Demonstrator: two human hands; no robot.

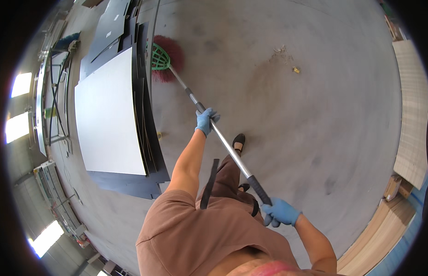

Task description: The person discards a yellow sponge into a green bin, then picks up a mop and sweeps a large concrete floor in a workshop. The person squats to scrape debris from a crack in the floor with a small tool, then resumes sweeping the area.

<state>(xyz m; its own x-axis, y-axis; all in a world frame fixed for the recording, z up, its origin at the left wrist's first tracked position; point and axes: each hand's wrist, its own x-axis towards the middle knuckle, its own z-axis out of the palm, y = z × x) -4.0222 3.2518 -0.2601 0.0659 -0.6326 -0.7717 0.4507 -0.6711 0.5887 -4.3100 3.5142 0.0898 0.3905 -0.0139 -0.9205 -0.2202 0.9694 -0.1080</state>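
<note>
Long broom (214, 123), probably light with a stiff metal pole: left hand (206, 120) fingers wrapped mid-shaft, right hand (281, 212) clamped on the black end grip, soft bristles down on the floor (315, 115) beside stacked panels (110, 112).

Blue gloves on both hands (207, 120) (282, 212), bare forearms, brown short-sleeved garment (195, 230), black shoes (238, 139).

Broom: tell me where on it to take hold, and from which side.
Hold the broom by its long metal handle, not the red bristle head. The handle slants from the floor up toward the body, so come from above. The right hand wraps the black sleeve at the top end, which looks made for a grip; the left hand closes around the bare shaft farther down.
</note>
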